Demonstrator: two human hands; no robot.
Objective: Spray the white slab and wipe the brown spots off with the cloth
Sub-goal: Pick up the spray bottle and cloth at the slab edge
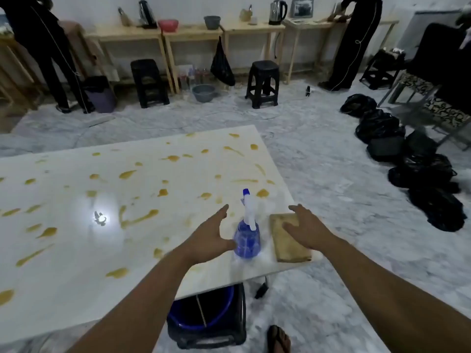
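A large white slab (76, 250) fills the left and middle, dotted with several brown spots (139, 220). Near its right corner stands a blue spray bottle (246, 242) with a white trigger head. A folded tan cloth (288, 247) lies just right of the bottle. My left hand (210, 236) reaches toward the bottle from the left, fingers spread, thumb close to its blue body. My right hand (304, 229) hovers over the cloth with fingers extended; whether it touches the cloth is unclear.
Under the slab's near edge sits a blue bucket (204, 312) inside a black crate. Black bags (428, 189) are piled on the floor to the right. Black stools (262, 82), wooden tables (193, 34) and two standing people line the far wall.
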